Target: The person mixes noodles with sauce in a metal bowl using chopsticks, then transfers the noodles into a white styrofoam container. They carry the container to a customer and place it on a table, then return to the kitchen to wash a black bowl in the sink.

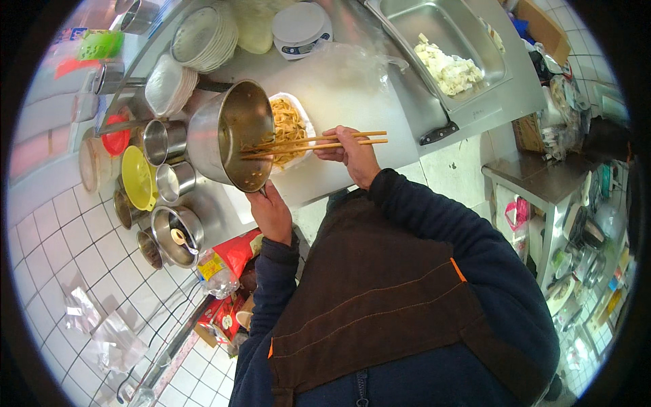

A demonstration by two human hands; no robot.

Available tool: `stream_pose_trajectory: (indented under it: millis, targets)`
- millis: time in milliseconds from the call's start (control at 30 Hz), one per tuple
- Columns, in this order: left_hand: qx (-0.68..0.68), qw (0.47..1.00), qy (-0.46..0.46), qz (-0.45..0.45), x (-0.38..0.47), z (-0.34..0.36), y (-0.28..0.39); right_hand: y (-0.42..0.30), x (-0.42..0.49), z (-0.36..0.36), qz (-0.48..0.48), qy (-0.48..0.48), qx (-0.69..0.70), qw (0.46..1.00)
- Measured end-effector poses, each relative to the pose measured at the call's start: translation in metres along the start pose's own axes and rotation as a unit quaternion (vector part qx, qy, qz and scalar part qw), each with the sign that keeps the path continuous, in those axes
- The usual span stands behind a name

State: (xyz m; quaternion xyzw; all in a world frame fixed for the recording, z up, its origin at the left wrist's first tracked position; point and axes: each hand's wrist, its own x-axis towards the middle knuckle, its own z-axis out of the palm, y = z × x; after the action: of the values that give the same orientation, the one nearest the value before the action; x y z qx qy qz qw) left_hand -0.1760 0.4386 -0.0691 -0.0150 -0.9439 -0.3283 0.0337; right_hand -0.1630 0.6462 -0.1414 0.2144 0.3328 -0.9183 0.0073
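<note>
My left hand grips the handle of a deep metal pot, which is tilted on its side with its mouth towards the right. Brown residue and a few food bits cling to its inner wall. Between the fingers of my right hand is a pair of wooden chopsticks, their tips inside the pot's mouth. Flat noodles in brown sauce fill a white takeaway container on the white cutting board. The pot's rim hides the container's left side.
A knife lies right of the board, beside a steel tray of chopped pale food. Behind stand a kitchen scale and stacked lids. Bowl-shaped containers, steel cups, a yellow strainer and a steel bowl crowd the left.
</note>
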Motion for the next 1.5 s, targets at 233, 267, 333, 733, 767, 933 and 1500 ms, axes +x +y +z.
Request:
stream_pose_trajectory:
  millis: [233, 267, 333, 733, 767, 933, 1500]
  targets:
    - [0.091, 0.994, 0.008, -0.054, 0.003, -0.010, 0.004, -0.029, 0.003, -0.021, -0.034, 0.048, -0.052, 0.997]
    - [0.088, 0.994, 0.010, -0.064, 0.005, -0.011, 0.004, -0.033, 0.003, -0.022, -0.036, 0.053, -0.061, 0.996]
    - [0.081, 0.993, 0.011, -0.083, 0.008, -0.013, 0.005, -0.037, 0.001, -0.020, -0.042, 0.049, -0.064, 0.996]
    - [0.088, 0.993, 0.072, -0.031, 0.011, -0.040, -0.010, -0.058, 0.004, 0.004, -0.064, 0.027, -0.102, 0.992]
    - [0.086, 0.993, 0.062, -0.048, 0.011, -0.042, -0.015, -0.059, 0.006, 0.007, -0.074, -0.001, -0.104, 0.992]
    - [0.024, 0.995, 0.097, 0.016, 0.005, -0.046, -0.049, -0.052, 0.015, 0.033, -0.108, -0.009, -0.147, 0.983]
    - [-0.429, 0.833, -0.070, -0.342, 0.023, -0.072, -0.087, -0.026, 0.029, 0.084, -0.188, -0.068, -0.400, 0.894]
